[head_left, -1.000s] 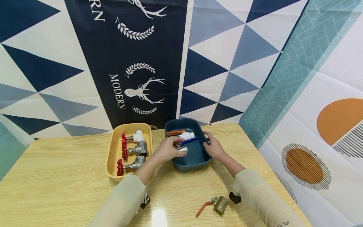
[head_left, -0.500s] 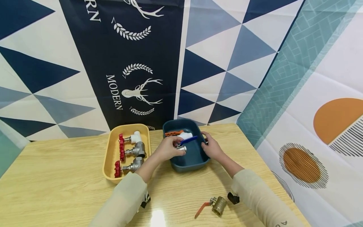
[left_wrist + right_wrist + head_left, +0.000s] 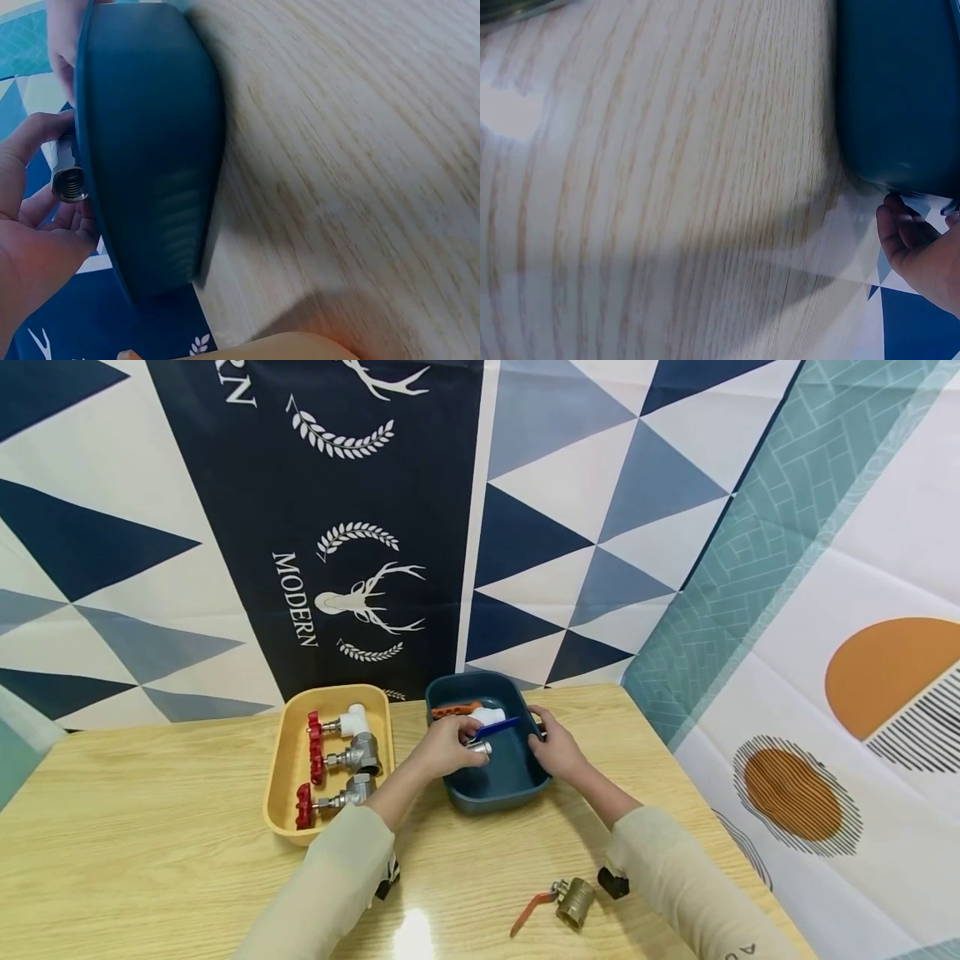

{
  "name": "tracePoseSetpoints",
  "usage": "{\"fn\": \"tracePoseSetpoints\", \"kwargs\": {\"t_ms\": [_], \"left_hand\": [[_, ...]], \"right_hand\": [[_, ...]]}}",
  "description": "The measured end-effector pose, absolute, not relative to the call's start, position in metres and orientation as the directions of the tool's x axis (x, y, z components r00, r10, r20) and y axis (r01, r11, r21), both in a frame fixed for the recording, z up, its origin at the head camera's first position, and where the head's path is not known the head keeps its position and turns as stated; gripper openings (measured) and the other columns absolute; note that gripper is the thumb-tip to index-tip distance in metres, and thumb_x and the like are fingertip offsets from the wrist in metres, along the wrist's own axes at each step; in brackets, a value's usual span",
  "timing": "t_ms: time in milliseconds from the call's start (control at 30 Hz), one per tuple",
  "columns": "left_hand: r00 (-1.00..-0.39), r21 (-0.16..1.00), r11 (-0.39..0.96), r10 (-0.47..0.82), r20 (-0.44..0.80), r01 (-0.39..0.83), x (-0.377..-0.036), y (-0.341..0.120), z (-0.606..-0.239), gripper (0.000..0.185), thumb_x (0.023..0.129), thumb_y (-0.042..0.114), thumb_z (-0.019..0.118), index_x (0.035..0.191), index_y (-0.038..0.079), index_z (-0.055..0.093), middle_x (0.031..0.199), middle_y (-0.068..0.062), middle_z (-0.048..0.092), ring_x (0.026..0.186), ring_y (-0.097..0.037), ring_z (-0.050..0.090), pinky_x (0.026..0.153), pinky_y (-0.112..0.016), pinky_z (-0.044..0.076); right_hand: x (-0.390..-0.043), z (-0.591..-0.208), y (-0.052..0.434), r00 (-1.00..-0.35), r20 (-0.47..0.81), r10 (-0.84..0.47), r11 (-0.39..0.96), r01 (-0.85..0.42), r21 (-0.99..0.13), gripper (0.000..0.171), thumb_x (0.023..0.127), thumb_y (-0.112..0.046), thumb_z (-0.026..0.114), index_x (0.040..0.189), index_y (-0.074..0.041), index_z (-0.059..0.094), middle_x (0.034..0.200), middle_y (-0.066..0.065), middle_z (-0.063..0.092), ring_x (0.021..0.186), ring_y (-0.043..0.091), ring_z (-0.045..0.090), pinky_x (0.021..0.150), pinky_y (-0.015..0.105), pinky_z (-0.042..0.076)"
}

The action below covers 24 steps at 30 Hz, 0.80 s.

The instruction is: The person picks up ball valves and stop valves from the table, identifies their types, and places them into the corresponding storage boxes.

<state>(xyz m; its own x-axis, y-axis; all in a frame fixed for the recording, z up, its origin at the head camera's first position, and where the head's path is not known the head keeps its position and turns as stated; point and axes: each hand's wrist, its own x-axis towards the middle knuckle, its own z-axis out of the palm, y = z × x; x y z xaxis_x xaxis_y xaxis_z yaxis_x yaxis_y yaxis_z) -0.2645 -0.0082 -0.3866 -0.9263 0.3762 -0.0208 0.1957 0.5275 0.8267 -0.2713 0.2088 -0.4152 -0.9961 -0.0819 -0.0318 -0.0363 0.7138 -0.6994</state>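
My left hand (image 3: 444, 748) pinches a small silver ball valve (image 3: 480, 748) with a blue lever, over the inside of a dark blue bin (image 3: 498, 796). The left wrist view shows the valve's threaded open end (image 3: 69, 184) at the bin's rim, between thumb and fingers. On the bin's right side, my right hand (image 3: 559, 752) grips the rim, thumb at the inner edge. Its curled fingers (image 3: 900, 229) show under the bin in the right wrist view. Inside the bin lie a white fitting (image 3: 487, 716) and an orange lever handle (image 3: 454, 710), partly behind the left hand.
Left of the bin stands a yellow tray (image 3: 281, 777) with several red-handled valves (image 3: 352, 752), partly behind the left forearm. A brass ball valve (image 3: 575, 903) with a red lever lies near the table's front, between the forearms. A patterned backdrop (image 3: 420, 527) rises behind the table.
The head view has shifted a little, so everything sits slightly further left in it. Both hands keep their hold on the valve and the bin.
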Motion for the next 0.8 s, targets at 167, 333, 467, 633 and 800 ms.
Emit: {"fn": "tracePoseSetpoints", "kwargs": {"t_ms": [167, 333, 467, 633, 800], "left_hand": [[-0.922, 0.81, 0.549, 0.387, -0.028, 0.206, -0.268, -0.006, -0.391, 0.049, 0.071, 0.014, 0.079, 0.115, 0.002, 0.062, 0.105, -0.01, 0.063, 0.092, -0.02, 0.054, 0.085, -0.033, 0.048], [-0.917, 0.79, 0.567, 0.399, -0.014, 0.235, -0.271, -0.006, -0.393, 0.05, 0.07, 0.014, 0.078, 0.115, 0.001, 0.062, 0.105, -0.011, 0.063, 0.092, -0.02, 0.054, 0.086, -0.034, 0.048], [-0.91, 0.768, 0.587, 0.415, -0.013, 0.257, -0.274, -0.005, -0.393, 0.05, 0.071, 0.014, 0.078, 0.116, 0.0, 0.061, 0.106, -0.013, 0.063, 0.093, -0.021, 0.055, 0.088, -0.035, 0.048], [-0.888, 0.739, 0.609, 0.459, -0.034, 0.287, -0.277, -0.002, -0.392, 0.049, 0.072, 0.015, 0.077, 0.116, -0.001, 0.061, 0.107, -0.013, 0.063, 0.095, -0.022, 0.056, 0.09, -0.036, 0.048], [-0.876, 0.722, 0.63, 0.477, -0.067, 0.287, -0.282, 0.001, -0.392, 0.051, 0.072, 0.015, 0.077, 0.117, 0.0, 0.061, 0.108, -0.013, 0.063, 0.096, -0.021, 0.056, 0.091, -0.036, 0.048]], "right_hand": [[-0.271, -0.415, 0.209, -0.996, -0.031, -0.081, 0.717, -0.036, -0.696, 0.052, 0.096, -0.009, 0.044, 0.145, -0.01, 0.029, 0.128, 0.025, 0.051, 0.11, 0.035, 0.055, 0.083, 0.044, 0.051], [-0.27, -0.416, 0.209, -0.996, -0.029, -0.079, 0.711, -0.036, -0.702, 0.052, 0.095, -0.009, 0.045, 0.145, -0.01, 0.029, 0.126, 0.025, 0.053, 0.109, 0.034, 0.055, 0.082, 0.044, 0.051], [-0.27, -0.416, 0.208, -0.997, -0.025, -0.08, 0.703, -0.038, -0.71, 0.052, 0.095, -0.009, 0.045, 0.145, -0.011, 0.03, 0.125, 0.025, 0.054, 0.107, 0.034, 0.056, 0.081, 0.043, 0.052], [-0.269, -0.415, 0.208, -0.997, -0.018, -0.073, 0.705, -0.039, -0.708, 0.052, 0.094, -0.008, 0.046, 0.144, -0.011, 0.031, 0.123, 0.025, 0.055, 0.105, 0.034, 0.057, 0.079, 0.042, 0.052], [-0.269, -0.415, 0.209, -0.997, -0.012, -0.077, 0.711, -0.047, -0.701, 0.052, 0.094, -0.008, 0.046, 0.144, -0.01, 0.031, 0.123, 0.025, 0.055, 0.105, 0.034, 0.057, 0.079, 0.043, 0.051]]}}
